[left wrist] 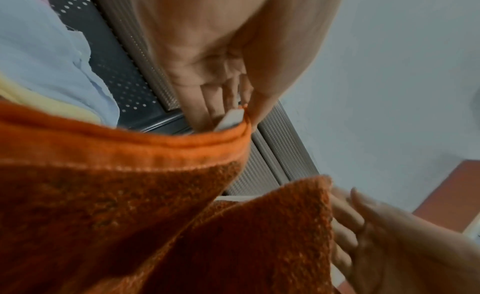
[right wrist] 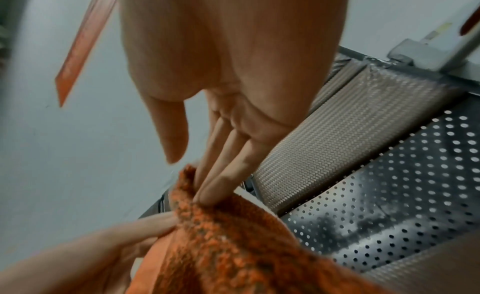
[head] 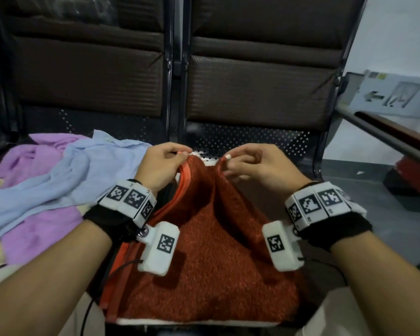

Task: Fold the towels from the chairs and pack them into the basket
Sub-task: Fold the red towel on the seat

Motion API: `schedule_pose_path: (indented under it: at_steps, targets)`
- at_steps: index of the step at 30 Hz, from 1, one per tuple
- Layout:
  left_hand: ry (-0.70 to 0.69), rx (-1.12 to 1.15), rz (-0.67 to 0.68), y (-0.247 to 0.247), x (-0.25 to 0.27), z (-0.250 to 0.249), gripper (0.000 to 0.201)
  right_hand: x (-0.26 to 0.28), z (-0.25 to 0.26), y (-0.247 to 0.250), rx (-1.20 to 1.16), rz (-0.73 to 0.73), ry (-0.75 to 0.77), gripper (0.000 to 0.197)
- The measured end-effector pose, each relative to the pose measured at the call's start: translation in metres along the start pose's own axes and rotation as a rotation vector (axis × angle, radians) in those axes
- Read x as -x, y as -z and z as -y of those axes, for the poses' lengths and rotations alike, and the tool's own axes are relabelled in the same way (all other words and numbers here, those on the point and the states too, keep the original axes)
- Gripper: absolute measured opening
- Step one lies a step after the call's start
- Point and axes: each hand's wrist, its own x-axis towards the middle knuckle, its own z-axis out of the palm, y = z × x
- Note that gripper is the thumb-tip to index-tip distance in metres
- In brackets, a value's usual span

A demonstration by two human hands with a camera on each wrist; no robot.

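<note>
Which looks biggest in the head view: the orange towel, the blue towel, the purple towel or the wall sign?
Largest to smallest:
1. orange towel, though it lies nearest the camera
2. blue towel
3. purple towel, partly hidden under the blue one, so unsure
4. wall sign

Arrow pictogram on wall sign (head: 393, 94), no legible txt

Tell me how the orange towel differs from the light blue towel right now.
The orange towel is held up at its top edge by the left hand and right hand; the light blue towel lies untouched on the seat. The orange one hangs in front of the person; the blue one sprawls crumpled over a purple towel. The orange looks thick and looped, the blue thin. Neither is fully folded.
</note>
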Motion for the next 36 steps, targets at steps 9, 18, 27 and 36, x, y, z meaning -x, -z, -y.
schedule_pose_path:
  at_steps: [9, 18, 27, 36]
  targets:
    - [0.058, 0.015, 0.217, -0.018, 0.018, 0.004, 0.019, -0.011, -0.015, -0.019, 0.534, -0.062, 0.17, 0.007]
    - [0.069, 0.21, 0.295, -0.019, 0.041, -0.009, 0.017, -0.009, -0.02, -0.025, 0.472, -0.166, 0.291, 0.013]
    - [0.081, 0.232, 0.376, -0.014, 0.049, -0.013, 0.015, -0.008, -0.021, -0.029, 0.43, -0.152, 0.321, 0.04]
    - [-0.089, -0.036, 0.148, -0.01, 0.044, 0.003, 0.024, -0.001, -0.017, -0.027, 0.369, 0.119, 0.078, 0.022]
